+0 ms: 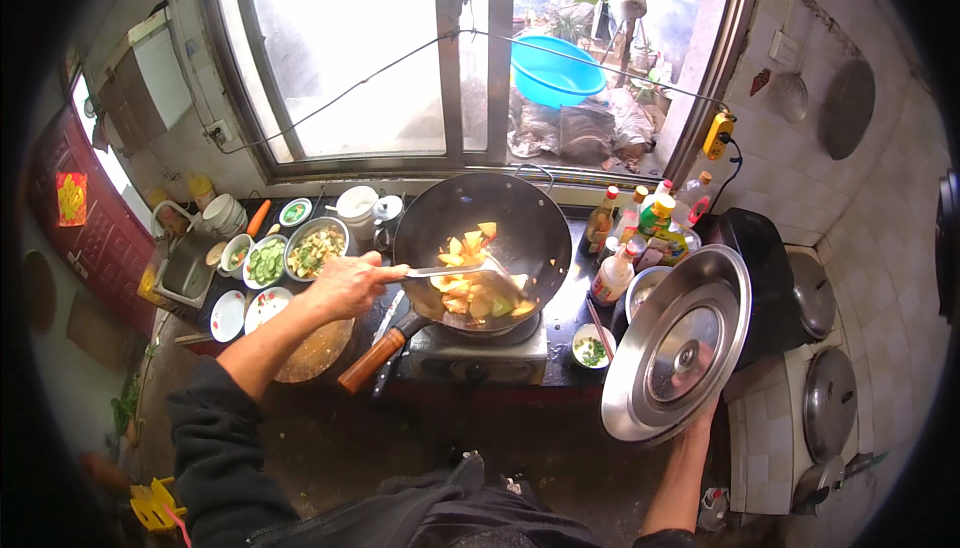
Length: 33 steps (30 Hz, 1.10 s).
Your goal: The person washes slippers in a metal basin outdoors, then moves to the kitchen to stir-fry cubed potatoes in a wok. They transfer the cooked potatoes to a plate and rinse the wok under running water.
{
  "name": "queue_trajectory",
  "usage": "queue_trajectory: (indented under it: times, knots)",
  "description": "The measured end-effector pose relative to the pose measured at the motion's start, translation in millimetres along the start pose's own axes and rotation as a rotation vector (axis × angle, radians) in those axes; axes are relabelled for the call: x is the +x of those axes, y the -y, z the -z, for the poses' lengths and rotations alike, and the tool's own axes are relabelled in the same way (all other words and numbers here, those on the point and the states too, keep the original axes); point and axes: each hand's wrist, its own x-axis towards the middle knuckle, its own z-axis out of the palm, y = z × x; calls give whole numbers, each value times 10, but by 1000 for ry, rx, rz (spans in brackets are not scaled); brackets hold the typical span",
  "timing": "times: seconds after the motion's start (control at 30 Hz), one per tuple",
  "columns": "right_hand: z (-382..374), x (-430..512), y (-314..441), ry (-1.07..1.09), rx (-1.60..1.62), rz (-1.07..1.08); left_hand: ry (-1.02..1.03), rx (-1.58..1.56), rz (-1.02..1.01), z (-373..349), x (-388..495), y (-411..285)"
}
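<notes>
A black wok with a wooden handle stands on a gas stove. Yellow-orange vegetable pieces lie in its middle. My left hand grips the metal handle of a spatula, whose blade reaches among the pieces at the wok's right side. A large round metal lid, tilted nearly upright, is in my right hand at the right; most of that hand's fingers are hidden behind it.
Left of the wok are bowls of sliced cucumber and chopped food, plates and a round cutting board. A knife lies beside the stove. At right stand sauce bottles and a bowl of chopped greens.
</notes>
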Motion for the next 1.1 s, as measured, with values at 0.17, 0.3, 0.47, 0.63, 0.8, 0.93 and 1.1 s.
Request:
queue_trajectory:
  times: [0.17, 0.3, 0.47, 0.63, 0.8, 0.93, 1.1]
  knots:
    - [-140, 197, 22, -5, 201, -76, -85, 257, -67, 627, -440, 17]
    - [-57, 301, -79, 18, 160, -49, 38, 232, 75, 1017, -590, -102]
    - [-322, 382, -101, 40, 527, -324, 33, 208, 179, 256, -456, -201]
    - [-43, 297, -47, 124, 123, 91, 25, 123, 107, 866, -487, -378]
    - [64, 225, 50, 52, 263, -68, 115, 120, 68, 489, -289, -497]
    - [-39, 295, -50, 47, 125, -41, -59, -61, 263, -23, -66, -415]
    - [224, 115, -16, -13, 17, 45, 342, -405, 529, 470, 24, 48]
